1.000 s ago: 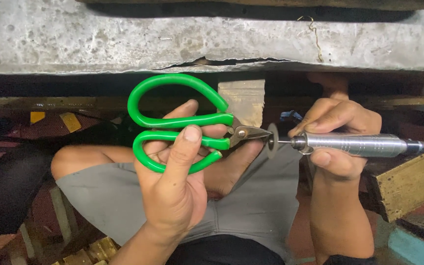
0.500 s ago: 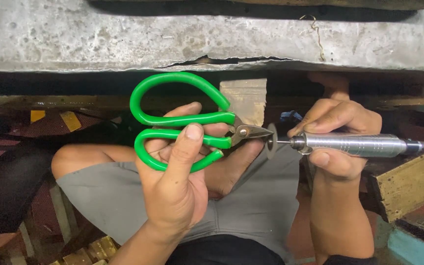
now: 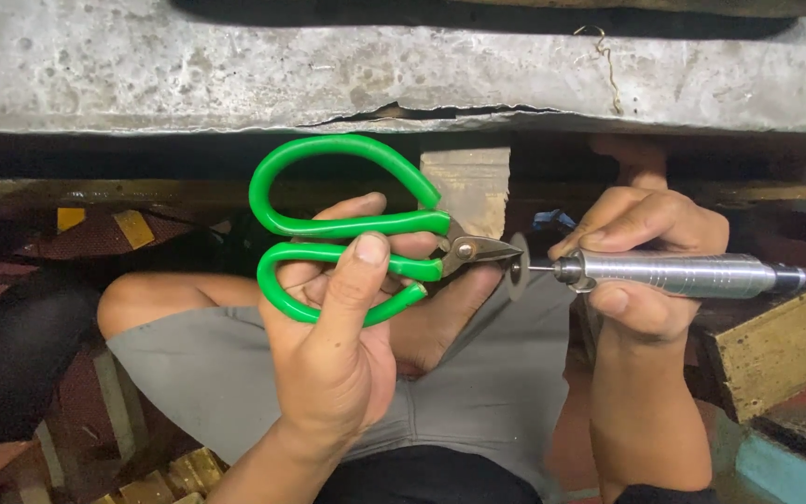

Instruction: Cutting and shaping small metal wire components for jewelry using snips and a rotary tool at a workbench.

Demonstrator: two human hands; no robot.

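My left hand [image 3: 338,345] grips a pair of scissors with big green loop handles [image 3: 328,224] and short metal blades [image 3: 482,249] that point right. In my right hand [image 3: 646,271] is a silver rotary tool handpiece [image 3: 673,273], held level, with a small thin grinding disc [image 3: 518,267] on its tip. The disc sits against the tips of the scissor blades. Both hands are held over my lap, just below a worn grey bench edge [image 3: 235,84].
My bent knee [image 3: 142,299] and grey shorts [image 3: 207,373] fill the space under the hands. A wooden post [image 3: 468,187] stands behind the scissors. A yellow wooden box edge [image 3: 776,355] is at the right, and dark clutter lies at the left.
The scissors have shifted very slightly up and to the right against the disc. The right hand and the rotary tool have stayed put.
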